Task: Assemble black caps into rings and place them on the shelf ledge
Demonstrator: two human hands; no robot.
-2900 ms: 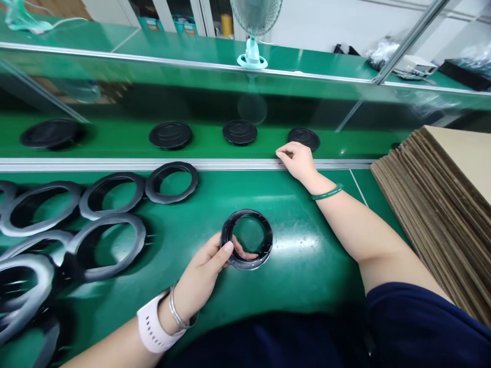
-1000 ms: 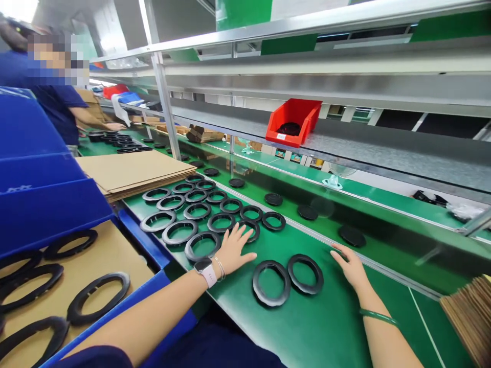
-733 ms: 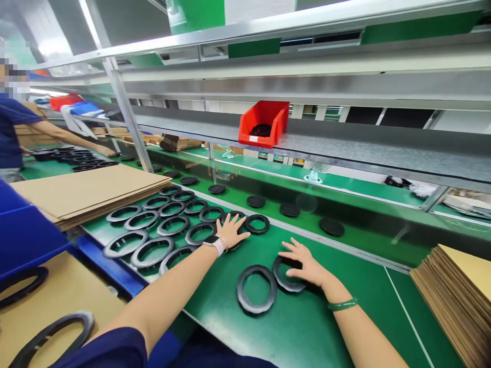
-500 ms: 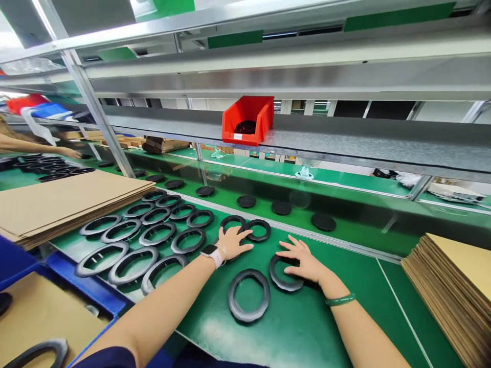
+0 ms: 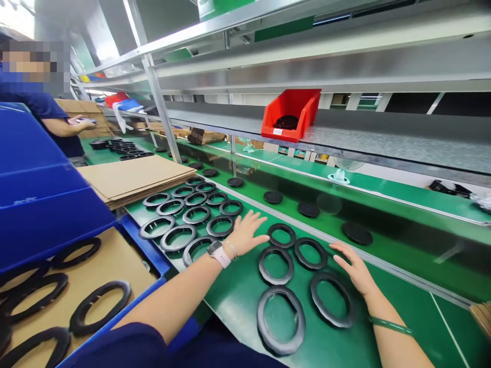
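My left hand [image 5: 246, 234] hovers over the green tabletop with fingers spread and nothing in it, between two groups of black rings. My right hand [image 5: 355, 268], also holding nothing, has its fingers apart, just right of a ring [image 5: 310, 253] and above a larger one [image 5: 333, 300]. Near my left hand's fingertips lies a small ring [image 5: 282, 235]. Below it sit another ring [image 5: 275, 266] and a large ring [image 5: 281, 320]. Several rings in rows, one of them a ring [image 5: 178, 238], lie left of my left hand.
A blue bin [image 5: 141, 296] with rings on cardboard stands at the lower left. Behind it are stacked cardboard sheets [image 5: 141, 176]. Black discs [image 5: 309, 209] line the green strip. A red bin [image 5: 291, 115] sits on the shelf. A person [image 5: 57, 122] holds something at the far left.
The view has turned left, bringing the blue bin and the person into sight. My left hand has come off the rings, and my right hand has moved off the ring it was over.
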